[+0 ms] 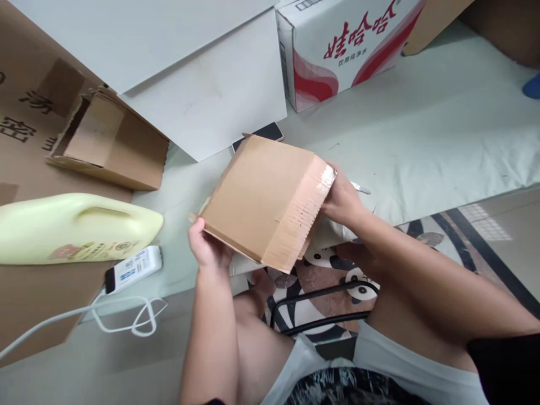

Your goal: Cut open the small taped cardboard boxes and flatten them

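Note:
A brown cardboard box is held up in front of me, tilted, with one flap edge torn and patched with whitish residue. My left hand grips its near left corner, thumb on the edge and the other fingers hidden beneath. On the opposite side, my right hand is closed round the right edge, most of its fingers behind the cardboard. Just past my right hand lies a thin utility knife, partly covered by the hand. A dark phone shows behind the box's far edge.
White boxes and a red-and-white water carton stand at the back. To the left are an open cardboard box, a pale yellow bottle and a white power bank with a cable. Everything rests on a pale green cloth.

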A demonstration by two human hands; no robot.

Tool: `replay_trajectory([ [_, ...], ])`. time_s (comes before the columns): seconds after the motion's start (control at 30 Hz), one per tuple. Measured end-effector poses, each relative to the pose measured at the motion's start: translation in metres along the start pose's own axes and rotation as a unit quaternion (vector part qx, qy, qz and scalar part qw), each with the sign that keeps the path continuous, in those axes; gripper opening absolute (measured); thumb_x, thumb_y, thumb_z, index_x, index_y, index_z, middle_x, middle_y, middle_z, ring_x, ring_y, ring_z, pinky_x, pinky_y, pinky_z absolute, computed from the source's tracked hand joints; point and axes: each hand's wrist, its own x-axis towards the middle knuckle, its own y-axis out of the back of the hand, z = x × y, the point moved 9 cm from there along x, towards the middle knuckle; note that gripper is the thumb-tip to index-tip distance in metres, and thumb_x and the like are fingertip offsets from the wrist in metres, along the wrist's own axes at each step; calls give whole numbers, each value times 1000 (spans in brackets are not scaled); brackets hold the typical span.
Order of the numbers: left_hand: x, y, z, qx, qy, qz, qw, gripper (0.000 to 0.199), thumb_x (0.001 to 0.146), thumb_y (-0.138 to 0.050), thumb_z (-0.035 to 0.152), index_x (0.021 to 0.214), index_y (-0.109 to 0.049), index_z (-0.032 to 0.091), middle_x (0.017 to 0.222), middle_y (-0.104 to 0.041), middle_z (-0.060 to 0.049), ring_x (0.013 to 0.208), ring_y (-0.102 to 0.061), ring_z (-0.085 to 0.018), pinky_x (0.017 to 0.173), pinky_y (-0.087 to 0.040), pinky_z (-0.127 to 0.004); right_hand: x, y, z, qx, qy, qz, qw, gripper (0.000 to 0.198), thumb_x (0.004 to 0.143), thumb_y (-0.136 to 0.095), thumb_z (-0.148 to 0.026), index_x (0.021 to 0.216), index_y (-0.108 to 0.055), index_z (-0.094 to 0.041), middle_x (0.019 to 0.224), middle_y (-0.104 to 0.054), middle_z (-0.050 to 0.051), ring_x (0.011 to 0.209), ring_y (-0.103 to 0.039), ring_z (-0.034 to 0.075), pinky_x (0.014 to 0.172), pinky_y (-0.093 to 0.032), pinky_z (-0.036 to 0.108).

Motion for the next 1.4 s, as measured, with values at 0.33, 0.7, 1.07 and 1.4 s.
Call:
replay_trajectory([
  [0.33,0,-2,-2,-31,19,-19,999,41,81,-59,55,97,-71,19,98,-78,-7,105,-72,-28,85,-58,-32,3,38,17,88,-34,123,988,20,91,-57,-38,107,-60,-26,104,-74,6,95,-70,23,83,-57,42],
  [0.7,-1,-7,-8,-89,-9,60,994,40,77,-56,54,101,-68,23,106,-76,-6,112,-69,-28,87,-57,-33,-39,-13,-80,-91,256,6,962,29,94,-55,-43,110,-65,-20,109,-75,11,113,-64,30,105,-43,52],
  [1.07,-9,-29,-20,-94,-4,27,995,46,76,-56,56,104,-68,22,107,-74,-9,109,-69,-29,78,-55,-31,-51,-10,-92,-148,253,116,949,26,96,-58,-35,74,-49,-24,70,-56,0,71,-46,18,74,-35,37],
  [1.4,-20,-13,34,-91,-113,61,988,40,81,-41,55,86,-58,20,101,-73,-10,111,-66,-34,79,-54,-36,-40,22,-87,1,277,109,955,14,94,-48,-24,85,-59,-23,79,-69,2,76,-61,19,74,-44,37],
])
